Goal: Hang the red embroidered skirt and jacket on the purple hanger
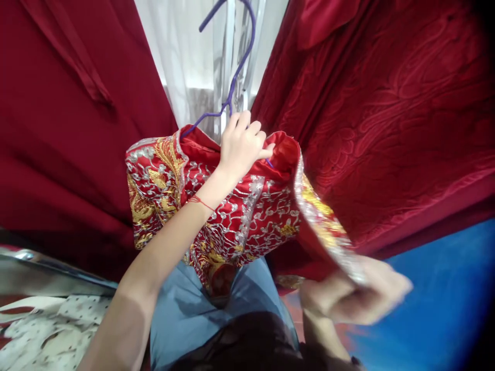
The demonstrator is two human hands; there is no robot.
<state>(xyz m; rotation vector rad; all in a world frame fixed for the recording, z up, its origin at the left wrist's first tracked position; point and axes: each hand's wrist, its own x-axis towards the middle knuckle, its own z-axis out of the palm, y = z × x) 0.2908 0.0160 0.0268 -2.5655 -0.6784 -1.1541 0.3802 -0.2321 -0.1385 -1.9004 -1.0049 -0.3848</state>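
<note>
Red embroidered jacket [247,216] held up on a purple hanger [235,77]
The left hand [243,147] is clenched on the jacket's collar at the foot of the hanger, so the garment hangs just below that grip, between red velvet drapes [386,129]. Its satin is thick with gold and silver stitching, and a silver-trimmed edge runs down to the blurred right hand [351,296]; whether that grip is closed, I cannot tell
</note>
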